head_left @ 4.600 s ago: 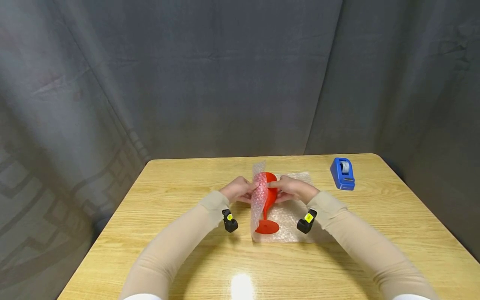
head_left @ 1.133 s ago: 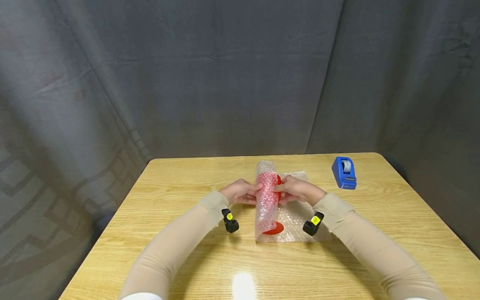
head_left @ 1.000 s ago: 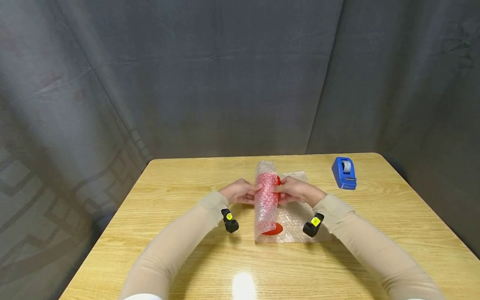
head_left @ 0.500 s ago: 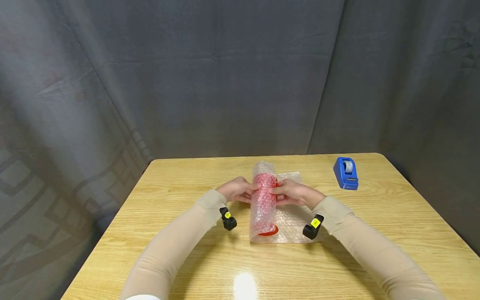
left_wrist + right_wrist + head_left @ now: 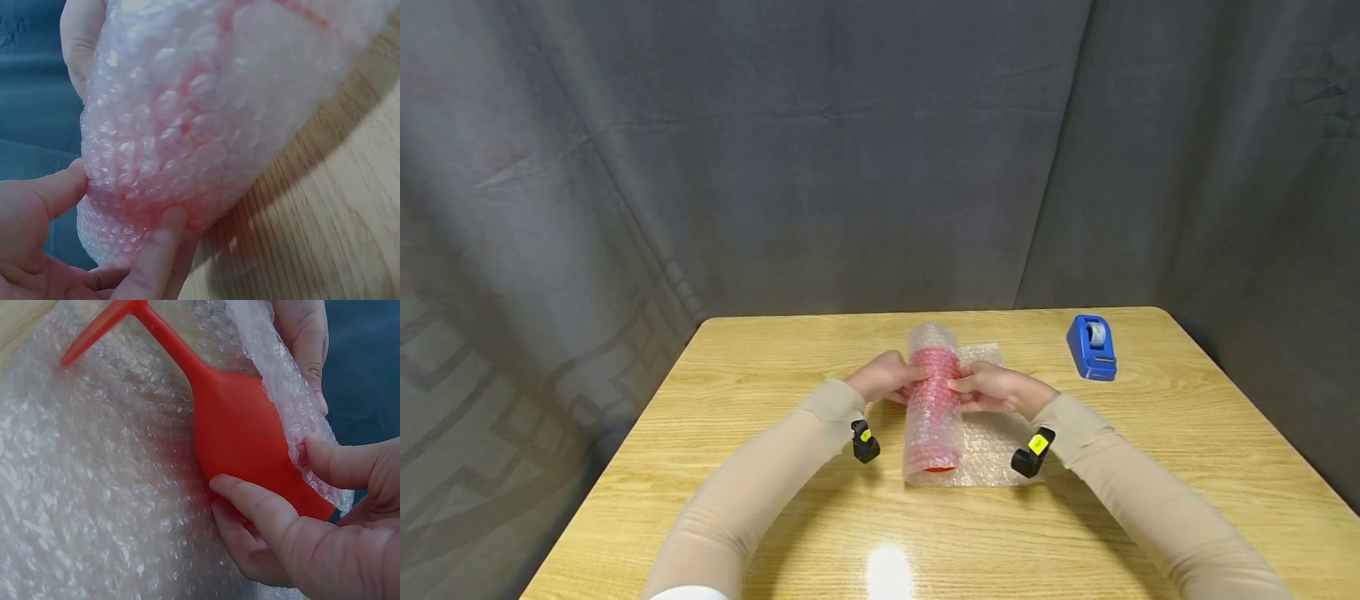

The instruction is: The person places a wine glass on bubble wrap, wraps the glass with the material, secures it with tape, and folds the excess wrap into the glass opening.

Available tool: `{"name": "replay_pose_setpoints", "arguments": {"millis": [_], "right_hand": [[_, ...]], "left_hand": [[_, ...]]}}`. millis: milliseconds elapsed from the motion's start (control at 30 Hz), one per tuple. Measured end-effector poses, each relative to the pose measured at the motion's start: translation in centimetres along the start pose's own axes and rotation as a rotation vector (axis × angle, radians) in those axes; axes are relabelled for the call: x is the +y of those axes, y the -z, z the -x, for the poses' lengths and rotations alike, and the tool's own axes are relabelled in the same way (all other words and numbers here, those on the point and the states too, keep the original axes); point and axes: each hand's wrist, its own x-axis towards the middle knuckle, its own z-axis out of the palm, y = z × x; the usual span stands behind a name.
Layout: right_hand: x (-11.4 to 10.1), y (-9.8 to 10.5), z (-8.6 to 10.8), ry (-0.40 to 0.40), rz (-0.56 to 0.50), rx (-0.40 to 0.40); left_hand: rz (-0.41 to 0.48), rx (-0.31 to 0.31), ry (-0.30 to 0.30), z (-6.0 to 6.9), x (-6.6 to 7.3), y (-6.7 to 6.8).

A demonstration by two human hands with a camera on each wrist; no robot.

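Note:
A red wine glass (image 5: 240, 425) lies on its side, rolled in bubble wrap (image 5: 934, 400). The right wrist view shows its bowl, stem and foot on the open side; from above, only a sliver of the red foot (image 5: 940, 469) is uncovered. My left hand (image 5: 889, 377) grips the wrapped bowl from the left, thumb on top and fingers (image 5: 159, 250) against the lower side. From the right, my right hand (image 5: 997, 390) holds the roll, its thumb (image 5: 337, 462) on the film's edge and its fingertips touching the bare red bowl.
Flat bubble wrap (image 5: 992, 454) extends to the right of the roll, under my right wrist. A blue tape dispenser (image 5: 1092, 348) stands at the back right of the wooden table (image 5: 760, 517). Grey curtains (image 5: 850, 167) hang behind and at both sides.
Bubble wrap has been rolled rightward over the wine glass, covering the bowl, stem and most of the foot from above. Both hands stay on it, and less flat film shows.

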Motion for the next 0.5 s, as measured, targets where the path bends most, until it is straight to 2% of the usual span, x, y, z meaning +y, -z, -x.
{"name": "replay_pose_setpoints", "arguments": {"millis": [200,333,500], "right_hand": [[0.10,0.55,0.28,-0.002,-0.012,-0.036],[0.09,0.67,0.44,0.003,-0.028,-0.054],[-0.08,0.34,0.61,-0.012,0.043,-0.008]], "left_hand": [[-0.116,0.062,-0.027,-0.13,0.44,-0.70],[-0.147,0.079,-0.029,-0.28,0.56,-0.93],[-0.161,0.092,-0.023,-0.28,0.64,-1.07]]}}
